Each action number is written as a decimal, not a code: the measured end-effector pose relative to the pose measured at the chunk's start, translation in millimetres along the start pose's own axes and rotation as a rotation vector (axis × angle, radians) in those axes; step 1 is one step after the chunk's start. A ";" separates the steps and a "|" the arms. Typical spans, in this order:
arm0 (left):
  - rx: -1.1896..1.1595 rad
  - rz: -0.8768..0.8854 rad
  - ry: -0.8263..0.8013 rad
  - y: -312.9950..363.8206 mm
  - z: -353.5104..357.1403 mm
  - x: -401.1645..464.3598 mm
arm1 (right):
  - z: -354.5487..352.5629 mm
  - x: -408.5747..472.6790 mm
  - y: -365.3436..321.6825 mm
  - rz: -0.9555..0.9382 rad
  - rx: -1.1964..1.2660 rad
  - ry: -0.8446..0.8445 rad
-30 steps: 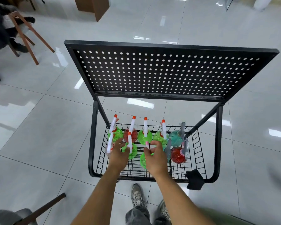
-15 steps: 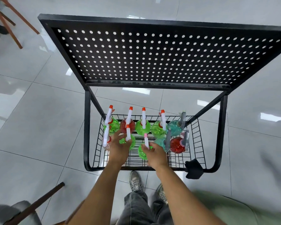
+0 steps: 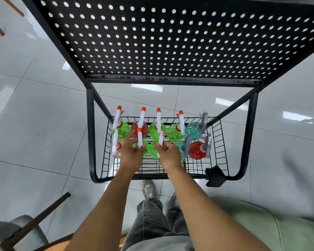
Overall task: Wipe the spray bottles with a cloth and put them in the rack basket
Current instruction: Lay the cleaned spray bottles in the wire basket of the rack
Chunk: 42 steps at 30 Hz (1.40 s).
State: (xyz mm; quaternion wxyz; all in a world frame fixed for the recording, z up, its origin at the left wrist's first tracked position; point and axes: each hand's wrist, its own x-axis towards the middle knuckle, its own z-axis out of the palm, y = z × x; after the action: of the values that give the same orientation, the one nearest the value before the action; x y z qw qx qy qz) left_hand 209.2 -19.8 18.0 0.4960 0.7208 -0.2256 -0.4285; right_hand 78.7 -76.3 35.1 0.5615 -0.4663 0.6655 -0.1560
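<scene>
Between your two hands, in the wire basket [image 3: 217,142]: green spray bottles. Your left hand [image 3: 130,154] pinches the orange-tipped sprayer [image 3: 139,137]; your right hand [image 3: 169,154] pinches the pink-tipped sprayer [image 3: 161,139]. Right of your fingers, the black cloth [image 3: 215,175] hangs on the rim.

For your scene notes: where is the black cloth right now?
In the head view, the black cloth hangs over the wire basket's near right corner, beside the red bottle.

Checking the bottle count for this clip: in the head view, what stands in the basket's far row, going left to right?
Green bottle → red bottle → green bottle → green bottle → teal bottle with grey sprayer, all in the wire basket.
</scene>
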 end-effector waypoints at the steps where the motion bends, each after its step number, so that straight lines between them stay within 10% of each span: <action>1: -0.002 0.001 0.001 0.6 0.3 0.1 | 0.3 0.4 -0.3 -0.007 0.004 -0.003; 26: -0.064 0.033 0.078 2.0 4.4 -8.6 | -15.7 1.4 9.9 -0.273 -0.410 -0.050; 33: 0.247 0.042 0.098 15.0 -1.1 -16.1 | -30.0 -4.0 2.4 -0.321 -0.538 -0.048; 42: 0.463 0.376 0.217 53.0 17.6 -32.5 | -83.6 10.4 14.0 -0.423 -0.456 0.423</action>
State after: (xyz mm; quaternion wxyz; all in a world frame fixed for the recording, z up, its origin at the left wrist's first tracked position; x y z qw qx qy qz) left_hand 182.5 -26.2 76.4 0.4103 0.8018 -0.3922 -0.1870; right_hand -1.4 -103.7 45.4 0.2485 -0.6640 0.6735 -0.2091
